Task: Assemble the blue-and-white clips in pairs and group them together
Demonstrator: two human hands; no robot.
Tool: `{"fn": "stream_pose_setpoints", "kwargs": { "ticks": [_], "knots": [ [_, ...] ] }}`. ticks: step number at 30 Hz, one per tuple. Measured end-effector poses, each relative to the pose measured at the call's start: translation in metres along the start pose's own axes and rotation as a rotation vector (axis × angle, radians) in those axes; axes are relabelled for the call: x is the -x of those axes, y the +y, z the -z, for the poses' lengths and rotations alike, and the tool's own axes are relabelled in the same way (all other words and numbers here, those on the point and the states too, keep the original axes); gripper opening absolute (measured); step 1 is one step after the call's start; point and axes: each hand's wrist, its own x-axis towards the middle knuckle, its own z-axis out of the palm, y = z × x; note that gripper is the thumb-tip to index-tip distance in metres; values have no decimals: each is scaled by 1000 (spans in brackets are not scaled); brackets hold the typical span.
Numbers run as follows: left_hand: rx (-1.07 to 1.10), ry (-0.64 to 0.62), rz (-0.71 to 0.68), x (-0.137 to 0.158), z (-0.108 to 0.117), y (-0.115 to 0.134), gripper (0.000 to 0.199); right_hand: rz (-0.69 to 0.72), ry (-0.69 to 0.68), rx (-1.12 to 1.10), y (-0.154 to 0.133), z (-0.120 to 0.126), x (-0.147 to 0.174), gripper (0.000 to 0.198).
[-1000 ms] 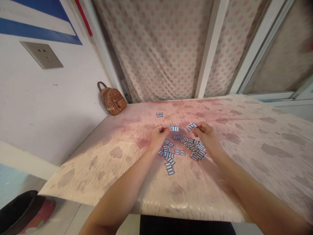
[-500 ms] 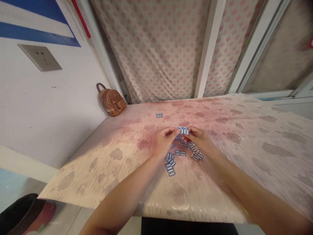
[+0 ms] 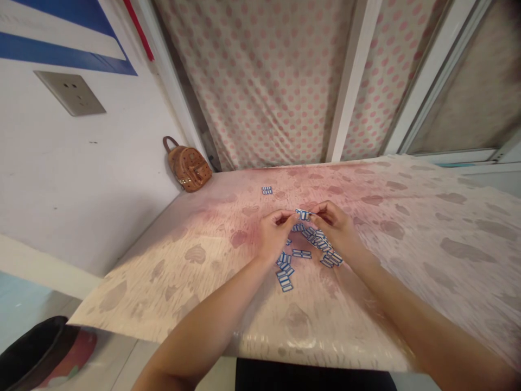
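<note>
Between my two hands, just above the table, is a small blue-and-white sticker label [image 3: 303, 215]. My left hand [image 3: 277, 231] pinches its left end with thumb and forefinger. The right end is pinched by my right hand [image 3: 336, 225]. Beneath and in front of the hands lie several loose sticker labels [image 3: 323, 241] with blue frames and white panels, heaped partly under my right hand. More labels [image 3: 285, 271] trail toward me by my left wrist. A single flat label [image 3: 302, 253] rests between the two groups.
Farther back lies a separate blue-and-white label [image 3: 266, 190]. A small brown backpack [image 3: 189, 167] leans by the wall at the table's far left corner. The patterned tablecloth [image 3: 154, 288] covers the table, with a dotted curtain [image 3: 268, 87] behind it. A dark-and-pink bin [image 3: 61, 353] stands on the floor at left.
My right hand has turned and its fingers have shifted slightly at the label's right end. The held label is tilted more. The whole view has shifted a little.
</note>
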Motion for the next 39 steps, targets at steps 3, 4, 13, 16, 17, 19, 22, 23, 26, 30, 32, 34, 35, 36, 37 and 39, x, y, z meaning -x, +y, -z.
{"fn": "stream_pose_setpoints", "kwargs": {
  "ticks": [3, 4, 13, 16, 17, 19, 22, 23, 26, 30, 32, 34, 35, 36, 37, 39],
  "knots": [
    [-2, 6, -5, 1, -1, -1, 16, 21, 17, 8, -1, -1, 0, 14],
    [-3, 8, -6, 1, -1, -2, 16, 26, 23, 11, -2, -1, 0, 15],
    [2, 22, -8, 1, -2, -1, 14, 41, -14, 92, -4, -3, 2, 10],
    [-3, 33, -9, 1, -2, -1, 14, 27, -30, 72, -2, -4, 2, 11],
    [-3, 32, -8, 1, -2, -1, 14, 21, -32, 66, -2, -3, 2, 11],
    [-5, 26, -6, 0, -1, -1, 15, 15, -34, 57, -1, -3, 3, 12],
    [-12, -16, 0, -1, 0, -1, 18, 21, -41, 60, -1, -2, 3, 12],
    [-17, -36, 0, -1, 0, -2, 18, 26, -44, 62, -1, -2, 3, 12],
    [-40, -61, -12, -1, 0, -2, 19, 28, -48, 57, 0, -1, 2, 12],
    [-47, -30, -14, 0, 0, -2, 17, 16, -54, 43, 2, -3, 1, 15],
    [-43, -20, -12, 0, -1, -2, 17, 19, -60, 30, 2, -3, 1, 16],
    [-38, -13, -12, 1, -1, -2, 18, 25, -62, 12, 2, -4, 1, 16],
    [-35, -14, -10, 1, -2, -2, 18, 27, -63, 8, 2, -4, 1, 16],
    [-32, -19, -9, 1, -2, -1, 19, 28, -62, 9, 3, -4, 1, 16],
    [-30, -28, -7, 2, -2, -1, 19, 27, -59, 14, 3, -4, 1, 16],
    [-34, -50, -5, 2, -1, 1, 20, 23, -45, 29, 4, -4, 2, 17]
  ]
}}
